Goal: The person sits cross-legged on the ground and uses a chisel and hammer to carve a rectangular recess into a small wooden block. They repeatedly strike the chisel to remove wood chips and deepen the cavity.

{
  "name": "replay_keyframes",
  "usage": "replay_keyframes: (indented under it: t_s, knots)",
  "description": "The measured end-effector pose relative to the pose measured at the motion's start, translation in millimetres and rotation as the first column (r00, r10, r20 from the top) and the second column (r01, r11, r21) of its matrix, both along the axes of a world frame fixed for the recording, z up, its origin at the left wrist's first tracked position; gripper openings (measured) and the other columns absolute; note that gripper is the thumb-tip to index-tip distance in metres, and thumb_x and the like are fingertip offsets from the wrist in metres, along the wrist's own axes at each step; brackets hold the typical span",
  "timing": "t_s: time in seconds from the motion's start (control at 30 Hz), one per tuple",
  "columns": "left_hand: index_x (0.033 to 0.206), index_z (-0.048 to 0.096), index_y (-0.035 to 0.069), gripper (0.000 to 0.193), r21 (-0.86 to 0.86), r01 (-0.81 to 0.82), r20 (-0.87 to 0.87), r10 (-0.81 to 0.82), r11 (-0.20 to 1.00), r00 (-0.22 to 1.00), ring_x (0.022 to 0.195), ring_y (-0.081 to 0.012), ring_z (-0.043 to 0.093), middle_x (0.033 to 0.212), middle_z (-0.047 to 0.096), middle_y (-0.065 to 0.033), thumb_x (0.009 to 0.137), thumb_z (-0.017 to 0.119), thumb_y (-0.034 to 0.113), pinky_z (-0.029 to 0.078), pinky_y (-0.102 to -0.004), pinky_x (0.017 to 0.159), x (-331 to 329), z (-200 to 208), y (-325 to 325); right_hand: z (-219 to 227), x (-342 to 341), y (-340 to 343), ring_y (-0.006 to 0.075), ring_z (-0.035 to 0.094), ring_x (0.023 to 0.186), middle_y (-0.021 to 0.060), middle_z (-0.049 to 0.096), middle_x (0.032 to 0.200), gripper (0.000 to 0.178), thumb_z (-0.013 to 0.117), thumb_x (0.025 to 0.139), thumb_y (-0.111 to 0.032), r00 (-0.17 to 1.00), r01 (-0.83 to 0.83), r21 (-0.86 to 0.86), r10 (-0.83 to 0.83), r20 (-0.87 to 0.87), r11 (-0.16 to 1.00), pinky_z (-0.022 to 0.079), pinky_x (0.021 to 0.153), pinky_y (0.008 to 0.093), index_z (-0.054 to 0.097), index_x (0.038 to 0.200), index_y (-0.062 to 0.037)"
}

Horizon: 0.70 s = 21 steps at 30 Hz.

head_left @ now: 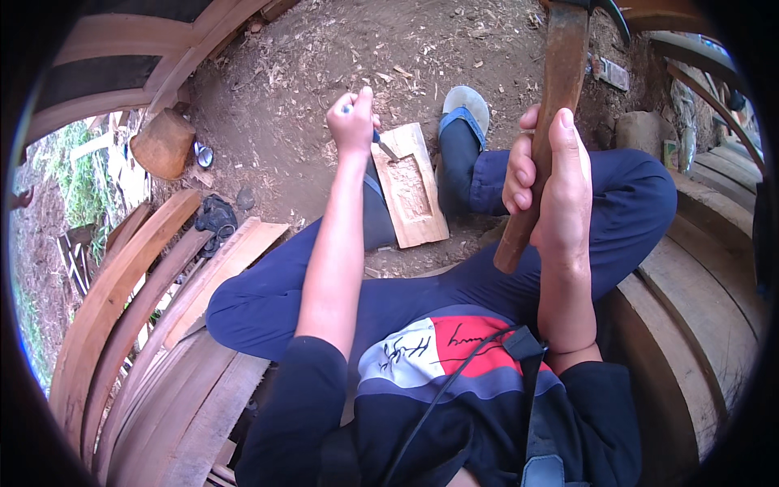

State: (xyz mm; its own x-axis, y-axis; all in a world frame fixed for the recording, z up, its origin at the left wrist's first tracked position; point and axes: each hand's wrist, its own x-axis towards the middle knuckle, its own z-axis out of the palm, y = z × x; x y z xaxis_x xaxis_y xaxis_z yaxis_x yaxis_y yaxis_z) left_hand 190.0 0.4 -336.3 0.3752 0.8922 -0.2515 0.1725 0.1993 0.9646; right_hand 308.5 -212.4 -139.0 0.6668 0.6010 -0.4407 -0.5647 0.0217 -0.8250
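Note:
My left hand [352,128] is closed round a chisel [388,150], whose blue handle shows at both sides of the fist. Its blade slants down to the far end of a rectangular recess cut into a pale wooden block [436,230]. Rough wood chips cover the recess floor. The block is tilted between my feet. My right hand [556,183] grips the lower part of a hammer's wooden handle [561,69], raised high and close to the camera. The dark hammer head [610,15] is partly cut off by the upper edge.
Shavings litter the dirt ground [276,105]. A sandalled foot [466,114] is right of the block. Curved planks [134,300] lie at left, near a brown stump-like piece [162,144] and a black bundle [216,221]. More boards [690,268] stand at right.

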Motion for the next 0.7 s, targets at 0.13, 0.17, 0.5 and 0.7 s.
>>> replay_keyframes:
  t_s: [0.13, 0.17, 0.5, 0.7]
  knots:
    - [0.075, 0.051, 0.007, 0.025, -0.123, -0.095, 0.024, 0.099, 0.988, 0.995, 0.043, -0.0109, 0.050, 0.056, 0.049, -0.0007, 0.089, 0.069, 0.016, 0.048, -0.0286, 0.044, 9.7, -29.0, 38.2, -0.9, 2.7, 4.7, 0.0052, 0.040, 0.044, -0.0007, 0.045, 0.060, 0.037, 0.039, 0.105, -0.040, 1.000, -0.006, -0.002, 0.006, 0.019, 1.000, 0.035, 0.042, 0.0219, 0.049, 0.101, -0.0039]
    - [0.076, 0.051, 0.007, 0.024, -0.153, -0.133, 0.014, 0.137, 0.979, 0.990, 0.043, -0.0112, 0.050, 0.056, 0.050, -0.0009, 0.089, 0.069, 0.015, 0.048, -0.0290, 0.044, 5.5, -37.2, 41.3, -2.9, 2.8, 6.1, 0.0050, 0.040, 0.044, -0.0008, 0.045, 0.060, 0.037, 0.039, 0.105, -0.039, 1.000, -0.019, -0.006, 0.019, 0.018, 1.000, 0.035, 0.042, 0.0219, 0.049, 0.101, -0.0038]
    - [0.090, 0.052, 0.008, 0.027, -0.274, 0.137, -0.092, -0.168, 0.952, 0.982, 0.063, -0.0199, 0.066, 0.070, 0.063, -0.0080, 0.089, 0.072, 0.025, 0.057, -0.0358, 0.064, -64.3, -5.2, 40.6, -15.3, 1.7, 9.1, 0.0052, 0.040, 0.044, -0.0020, 0.043, 0.061, 0.034, 0.042, 0.104, -0.040, 0.994, -0.087, -0.099, 0.079, -0.081, 0.991, 0.036, 0.041, 0.0223, 0.049, 0.101, -0.0073]
    - [0.089, 0.055, 0.008, 0.022, 0.138, -0.226, -0.014, 0.230, 0.964, 0.973, 0.077, -0.0166, 0.067, 0.081, 0.067, -0.0079, 0.090, 0.072, 0.022, 0.052, -0.0293, 0.070, -116.1, 17.7, 42.4, -19.3, -16.2, 12.4, 0.0058, 0.040, 0.044, -0.0012, 0.043, 0.062, 0.034, 0.042, 0.104, -0.040, 0.996, -0.085, -0.108, 0.080, -0.047, 0.990, 0.037, 0.042, 0.0228, 0.049, 0.102, -0.0066]
